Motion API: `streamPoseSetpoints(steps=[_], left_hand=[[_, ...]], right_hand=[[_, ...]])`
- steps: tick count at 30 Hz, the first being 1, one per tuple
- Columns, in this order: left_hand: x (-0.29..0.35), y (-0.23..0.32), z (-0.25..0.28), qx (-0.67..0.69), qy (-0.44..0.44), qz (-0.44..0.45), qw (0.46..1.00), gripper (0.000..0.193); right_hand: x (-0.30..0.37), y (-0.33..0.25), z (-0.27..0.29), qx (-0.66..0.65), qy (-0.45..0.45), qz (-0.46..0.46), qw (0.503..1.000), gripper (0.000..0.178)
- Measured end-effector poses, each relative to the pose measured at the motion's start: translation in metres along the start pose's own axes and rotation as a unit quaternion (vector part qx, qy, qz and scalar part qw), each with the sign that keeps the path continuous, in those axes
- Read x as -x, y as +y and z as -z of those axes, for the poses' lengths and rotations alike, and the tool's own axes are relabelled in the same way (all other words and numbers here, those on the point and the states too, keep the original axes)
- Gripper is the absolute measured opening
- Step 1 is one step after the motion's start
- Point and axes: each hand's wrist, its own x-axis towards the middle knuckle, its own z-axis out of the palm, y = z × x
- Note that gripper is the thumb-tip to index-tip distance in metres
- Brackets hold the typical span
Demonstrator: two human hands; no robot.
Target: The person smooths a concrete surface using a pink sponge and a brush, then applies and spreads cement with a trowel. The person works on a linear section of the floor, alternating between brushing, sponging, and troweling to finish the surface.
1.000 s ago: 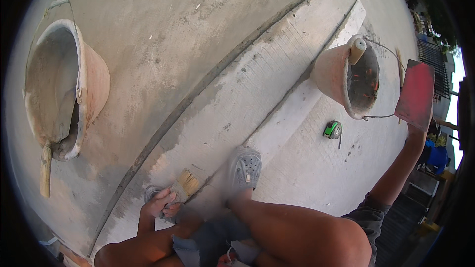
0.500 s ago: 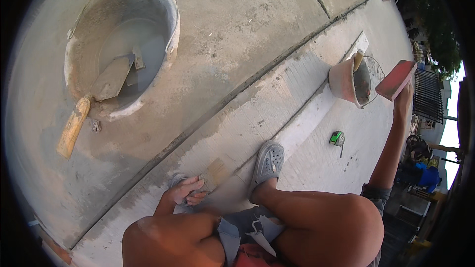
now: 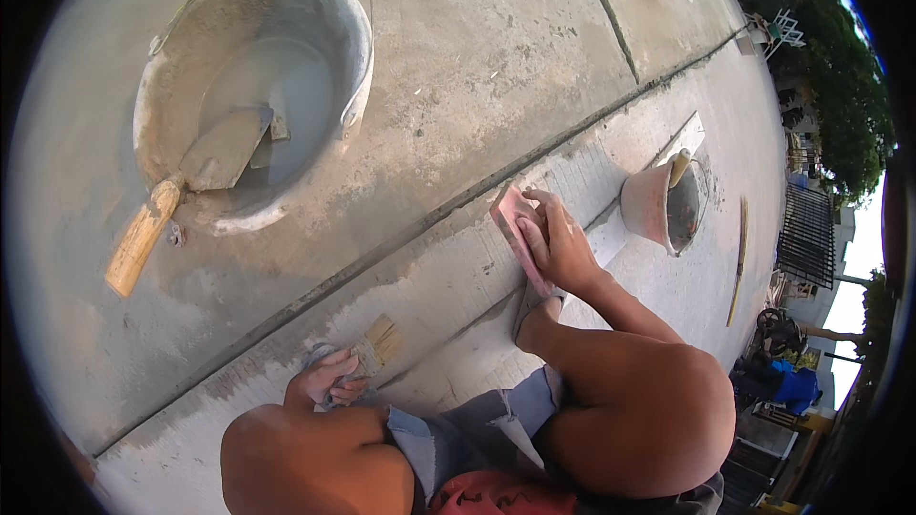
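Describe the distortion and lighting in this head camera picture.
Head view: strong fisheye, so the groove in the concrete bows and a black rim frames the picture; soft daylight, sky blown out at the right edge; right hand on the red float looks sharp.

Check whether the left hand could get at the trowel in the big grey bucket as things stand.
Probably not without letting go: the left hand is closed on a brush low on the concrete. The trowel sticks out of the grey bucket well beyond it, though nothing lies between.
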Motion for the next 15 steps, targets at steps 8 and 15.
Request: streamPoseSetpoints(steps=[8,15], left_hand=[[-0.006,-0.055,0.070,0.132,-0.018,-0.092,0.987,0.034],[-0.016,-0.035,-0.026,0.090,0.201,-0.167,0.961,0.038]], right_hand=[[-0.014,0.046,-0.116,0.059,0.029,0.136,0.989,0.040],[0.018,0.058,-0.127,-0.025,-0.088,0.303,0.949,0.038]])
